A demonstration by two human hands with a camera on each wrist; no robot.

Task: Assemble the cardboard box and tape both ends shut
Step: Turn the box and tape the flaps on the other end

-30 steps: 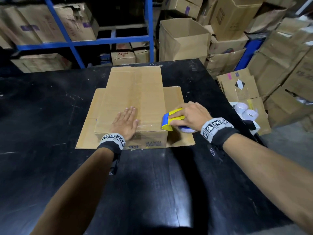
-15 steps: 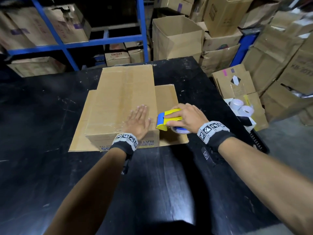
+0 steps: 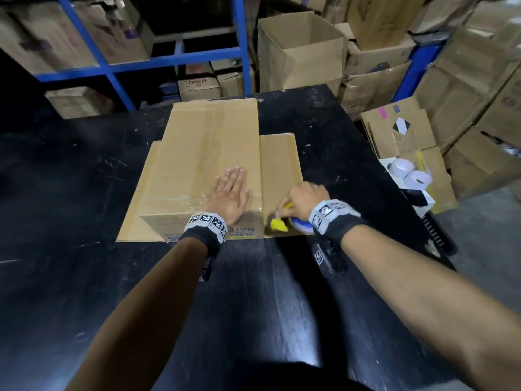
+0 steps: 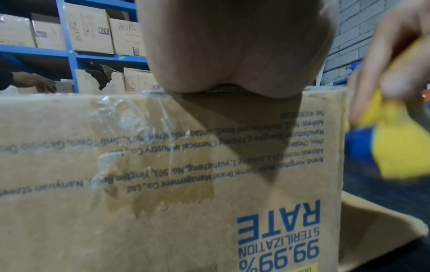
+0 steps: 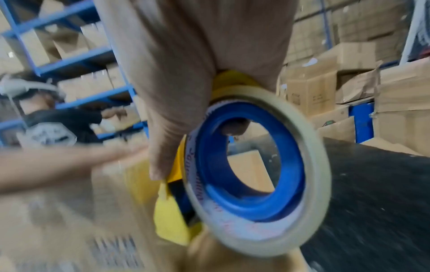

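Note:
The brown cardboard box stands on the black table with side flaps spread flat. Clear tape runs across its top near the front edge and down the printed front face. My left hand lies flat on the box top with straight fingers; its heel presses the top edge. My right hand grips a yellow and blue tape dispenser low beside the box's right front corner, over the right flap. The tape roll with its blue core fills the right wrist view.
An open empty carton and stacked cartons stand past the table's far right. Spare tape rolls lie on boxes to the right. Blue shelving holds cartons behind. Another person works at the shelves on the left.
My right hand has drawn the dispenser along the box top to the right and down off its right front corner. My left hand has slid right along the top, following the tape.

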